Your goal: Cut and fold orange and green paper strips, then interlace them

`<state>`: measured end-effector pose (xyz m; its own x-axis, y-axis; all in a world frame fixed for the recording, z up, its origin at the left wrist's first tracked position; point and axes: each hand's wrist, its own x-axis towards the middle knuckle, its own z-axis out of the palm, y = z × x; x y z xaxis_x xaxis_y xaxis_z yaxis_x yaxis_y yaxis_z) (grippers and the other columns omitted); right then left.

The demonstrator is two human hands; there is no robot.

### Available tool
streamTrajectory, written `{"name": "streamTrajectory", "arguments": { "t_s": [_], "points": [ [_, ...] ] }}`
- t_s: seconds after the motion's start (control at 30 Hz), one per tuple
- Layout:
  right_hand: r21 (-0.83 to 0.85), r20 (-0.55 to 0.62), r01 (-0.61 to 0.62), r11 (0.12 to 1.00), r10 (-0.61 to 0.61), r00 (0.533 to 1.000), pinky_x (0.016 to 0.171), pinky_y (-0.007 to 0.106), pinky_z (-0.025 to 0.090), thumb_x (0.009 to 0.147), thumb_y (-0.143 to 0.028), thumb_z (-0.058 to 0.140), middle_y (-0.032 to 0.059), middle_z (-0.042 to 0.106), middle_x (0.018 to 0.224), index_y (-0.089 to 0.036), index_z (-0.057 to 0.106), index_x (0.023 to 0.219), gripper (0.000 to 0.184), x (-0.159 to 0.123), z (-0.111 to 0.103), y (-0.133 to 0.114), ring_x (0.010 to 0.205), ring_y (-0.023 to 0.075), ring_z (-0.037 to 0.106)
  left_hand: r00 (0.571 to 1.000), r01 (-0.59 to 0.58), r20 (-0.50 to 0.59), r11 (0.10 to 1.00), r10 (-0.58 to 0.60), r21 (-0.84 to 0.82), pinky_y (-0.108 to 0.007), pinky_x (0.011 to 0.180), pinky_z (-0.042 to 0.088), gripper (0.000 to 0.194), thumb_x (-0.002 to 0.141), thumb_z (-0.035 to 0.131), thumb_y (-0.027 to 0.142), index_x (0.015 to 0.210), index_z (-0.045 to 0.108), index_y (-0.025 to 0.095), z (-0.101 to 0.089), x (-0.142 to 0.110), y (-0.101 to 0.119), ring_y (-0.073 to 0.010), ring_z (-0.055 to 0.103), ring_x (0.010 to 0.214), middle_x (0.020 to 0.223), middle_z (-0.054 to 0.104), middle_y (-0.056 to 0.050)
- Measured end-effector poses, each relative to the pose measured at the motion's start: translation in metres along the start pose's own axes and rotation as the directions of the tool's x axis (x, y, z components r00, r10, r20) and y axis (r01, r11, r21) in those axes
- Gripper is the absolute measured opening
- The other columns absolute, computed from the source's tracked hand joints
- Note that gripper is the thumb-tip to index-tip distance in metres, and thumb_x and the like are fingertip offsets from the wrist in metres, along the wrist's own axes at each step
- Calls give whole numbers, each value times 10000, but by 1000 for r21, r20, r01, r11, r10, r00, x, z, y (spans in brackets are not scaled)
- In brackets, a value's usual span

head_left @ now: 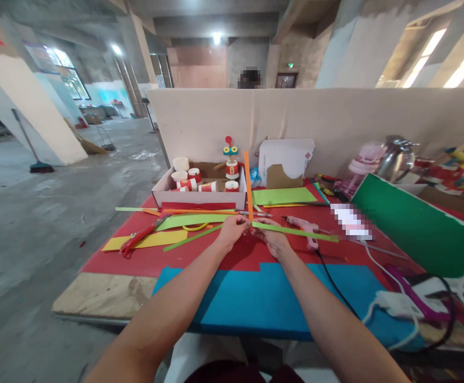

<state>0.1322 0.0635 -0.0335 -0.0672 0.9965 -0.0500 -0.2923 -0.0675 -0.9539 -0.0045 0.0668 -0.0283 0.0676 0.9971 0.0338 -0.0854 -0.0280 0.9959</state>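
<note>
My left hand [233, 232] is closed in a pinch at the lower end of an orange paper strip [248, 186], which stands upright between my hands. My right hand [272, 237] is closed around the near end of a light green paper strip [296, 231] that stretches off to the right. The two strips meet at my fingertips; how they join there is hidden. Right of my right hand lies a pink glue gun [304, 230] with a black cord. Red-handled scissors [142, 236] rest to the left on a yellow paper strip [114, 243], beside more green strips.
Behind my hands, a shallow box [198, 199] holds several paper cups and a cup figure [232, 165]. Green paper sheets [283, 196] lie right of it. A phone [350, 221], a green board [423, 242], a steel jug [395, 158] and a power strip [425, 298] occupy the right side.
</note>
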Motion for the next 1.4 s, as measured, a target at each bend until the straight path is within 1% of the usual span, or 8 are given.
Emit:
{"name": "streamTrajectory", "arguments": {
  "t_s": [0.17, 0.33, 0.6, 0.7, 0.8, 0.93, 1.07, 1.4],
  "points": [
    [-46, 2, 7, 999, -7, 1000, 611, 262, 508, 495, -423, 845, 8, 697, 647, -176, 720, 686, 337, -3, 0, -3, 565, 123, 604, 1000, 3, 0, 1000, -3, 15, -204, 480, 363, 144, 607, 696, 267, 581, 603, 161, -1, 2, -3, -72, 457, 450, 479, 554, 42],
    [-118, -41, 51, 992, -56, 998, 608, 272, 502, 514, -447, 837, -8, 666, 589, -180, 730, 700, 343, -2, 1, -3, 573, 140, 598, 1000, 8, 10, 1000, -8, 3, -213, 488, 374, 174, 622, 729, 296, 592, 634, 152, -2, 3, -4, -83, 473, 472, 512, 586, 17],
    [-80, -88, 112, 991, -119, 989, 701, 297, 533, 519, -479, 831, -23, 670, 618, -199, 715, 706, 356, -1, 3, -3, 611, 140, 609, 998, 36, 56, 989, -28, -144, -223, 541, 426, 245, 609, 797, 311, 710, 634, 158, 4, -4, 2, -97, 525, 541, 613, 625, 4],
    [-55, -72, 89, 995, -93, 993, 691, 291, 540, 482, -476, 854, -20, 667, 610, -198, 709, 673, 368, -2, 4, -4, 602, 136, 606, 1000, 27, 5, 992, -26, -122, -221, 549, 418, 223, 646, 771, 327, 690, 624, 165, 3, -4, 2, -97, 523, 547, 603, 617, 12],
    [-27, -53, 50, 998, -51, 997, 653, 296, 547, 498, -518, 844, -8, 667, 617, -195, 709, 680, 395, -2, 5, -4, 574, 132, 597, 998, -6, -58, 998, 2, -64, -216, 545, 403, 210, 658, 760, 320, 651, 611, 172, 1, -3, 0, -95, 509, 545, 576, 595, 27],
    [-19, -10, 13, 1000, -13, 1000, 676, 304, 549, 518, -527, 836, 2, 677, 647, -186, 728, 736, 419, -2, 4, -3, 586, 131, 608, 997, 4, -71, 999, -7, -50, -213, 532, 395, 211, 657, 754, 318, 645, 605, 170, 1, -2, -1, -95, 506, 536, 568, 592, 27],
    [-100, -15, 58, 993, -60, 998, 727, 320, 537, 499, -497, 845, -13, 677, 630, -184, 745, 756, 417, -2, 2, -2, 626, 156, 627, 999, 8, -45, 998, -10, -60, -218, 545, 416, 230, 667, 750, 345, 661, 601, 170, 1, -4, -1, -102, 525, 543, 579, 605, 18],
    [-181, -39, 138, 974, -147, 988, 658, 294, 492, 558, -496, 802, -20, 654, 572, -189, 710, 703, 351, -1, 3, -3, 588, 150, 589, 997, 51, -53, 995, -55, -86, -210, 521, 410, 210, 668, 751, 305, 639, 591, 172, 1, -4, 2, -95, 514, 518, 546, 587, 28]
  ]
}}
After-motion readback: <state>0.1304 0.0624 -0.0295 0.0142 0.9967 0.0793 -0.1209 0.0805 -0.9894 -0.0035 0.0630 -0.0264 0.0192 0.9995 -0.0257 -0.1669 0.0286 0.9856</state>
